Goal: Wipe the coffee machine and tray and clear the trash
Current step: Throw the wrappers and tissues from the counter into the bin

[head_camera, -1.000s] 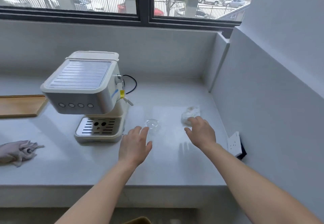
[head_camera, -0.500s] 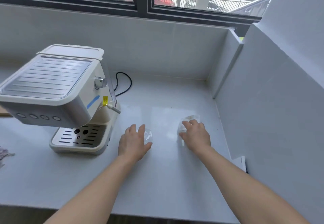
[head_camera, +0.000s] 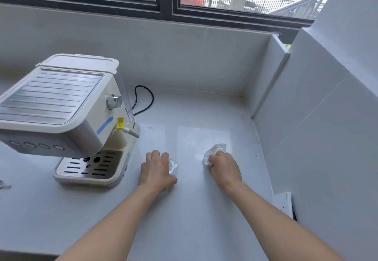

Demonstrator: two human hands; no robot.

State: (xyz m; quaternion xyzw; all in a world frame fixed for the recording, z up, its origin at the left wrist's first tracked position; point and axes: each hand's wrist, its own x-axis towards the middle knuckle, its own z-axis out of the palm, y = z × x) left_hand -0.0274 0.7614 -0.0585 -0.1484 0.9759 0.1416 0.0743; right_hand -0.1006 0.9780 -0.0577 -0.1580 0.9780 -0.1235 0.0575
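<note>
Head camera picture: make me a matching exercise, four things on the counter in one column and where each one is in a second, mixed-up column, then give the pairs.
Things:
1. clear lid
2. crumpled wrapper
3. black cord
4. drip tray

Places:
A. at the base of the coffee machine, below its front
B. under the fingers of the left hand
C. behind the machine, looping on the counter
D. at the fingertips of the right hand

Pairs: 1-B, 2-D, 3-C, 4-A
</note>
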